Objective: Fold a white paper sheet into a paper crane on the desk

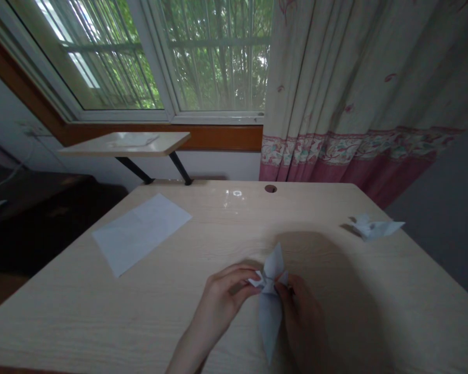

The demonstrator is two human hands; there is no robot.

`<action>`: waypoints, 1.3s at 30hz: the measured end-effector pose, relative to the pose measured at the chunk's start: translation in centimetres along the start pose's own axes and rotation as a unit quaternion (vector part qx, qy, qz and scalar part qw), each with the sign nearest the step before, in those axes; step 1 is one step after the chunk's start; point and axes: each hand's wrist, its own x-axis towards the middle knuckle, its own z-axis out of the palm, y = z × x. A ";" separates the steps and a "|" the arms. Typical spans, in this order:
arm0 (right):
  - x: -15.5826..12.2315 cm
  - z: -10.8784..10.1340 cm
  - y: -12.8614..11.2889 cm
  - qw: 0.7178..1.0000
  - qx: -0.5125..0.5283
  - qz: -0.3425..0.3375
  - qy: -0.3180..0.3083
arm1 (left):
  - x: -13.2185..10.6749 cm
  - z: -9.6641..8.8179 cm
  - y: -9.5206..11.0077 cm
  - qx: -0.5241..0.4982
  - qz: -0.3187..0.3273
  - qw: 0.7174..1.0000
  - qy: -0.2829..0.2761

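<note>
A folded white paper crane is held just over the near middle of the desk, one wing pointing away from me and the other toward me. My left hand pinches its left end, a small folded point, between thumb and fingers. On the opposite side, my right hand grips the crane near its right end, thumb close to the centre. Shadow and the hand itself hide part of the right fingers.
A second paper crane lies by the desk's right edge. At the left is a flat white paper sheet. Behind it, a small raised shelf stands on black legs. The wooden desk has a round cable hole near its back edge.
</note>
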 end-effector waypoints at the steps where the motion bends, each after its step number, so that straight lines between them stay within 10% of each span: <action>1: 0.1 0.0 0.0 1.000 0.002 -0.001 -0.003 | 0.0 0.0 0.0 0.002 -0.003 1.000 0.004; 39: 0.4 -0.8 -0.3 0.998 0.029 0.000 -0.064 | -0.6 0.7 -0.2 0.256 0.123 0.959 -0.027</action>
